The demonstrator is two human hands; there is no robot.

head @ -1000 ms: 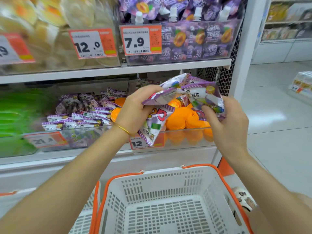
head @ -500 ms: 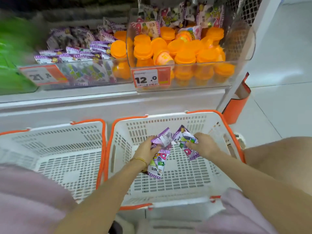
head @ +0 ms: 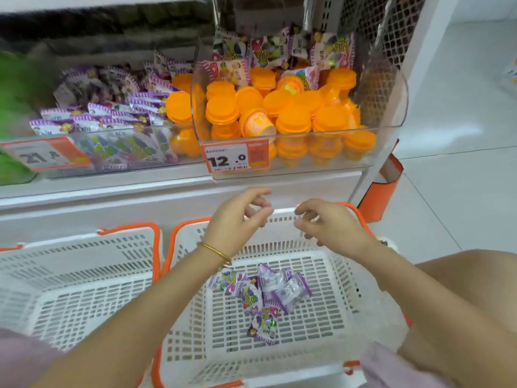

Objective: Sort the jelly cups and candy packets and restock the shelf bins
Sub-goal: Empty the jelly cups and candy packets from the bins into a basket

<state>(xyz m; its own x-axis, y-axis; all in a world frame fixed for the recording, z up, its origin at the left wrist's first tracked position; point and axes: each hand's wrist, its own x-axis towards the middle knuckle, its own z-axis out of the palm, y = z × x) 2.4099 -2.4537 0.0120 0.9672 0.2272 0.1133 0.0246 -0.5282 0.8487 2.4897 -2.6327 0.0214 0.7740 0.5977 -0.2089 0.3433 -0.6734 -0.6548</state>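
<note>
Left hand: the left hand point(head: 237, 217) is hovering over the far rim of the right basket point(head: 190, 317), fingers loosely curled and gripping nothing.
Right hand: the right hand point(head: 327, 225) is hovering just beside it, also loosely curled and empty; the two are close but not touching.
Loose packets: a small heap of purple candy packets point(head: 265, 295) is lying on the floor of the right basket, below and nearer the body than both hands.
Left basket: the left basket point(head: 84, 261) is sitting just beside the right one, with nothing showing in it.
Right bin: the clear right bin point(head: 307, 163) is holding orange jelly cups point(head: 291, 119), with stray packets point(head: 263, 56) leaning at the back behind them.
Left bin: the left bin point(head: 126, 152) is holding purple packets point(head: 112, 113), with a few stray cups point(head: 179, 106) at its right end.
Step in hand: sorting is looking only partly done, since both bins are mixed.
Key relation: the stray packets are lying up and forward of both hands, beyond the cups, mostly standing on end. The left hand is sitting nearer the left ones and the right hand nearer the right ones, and any reach is going to pass over the cup lids.
</note>
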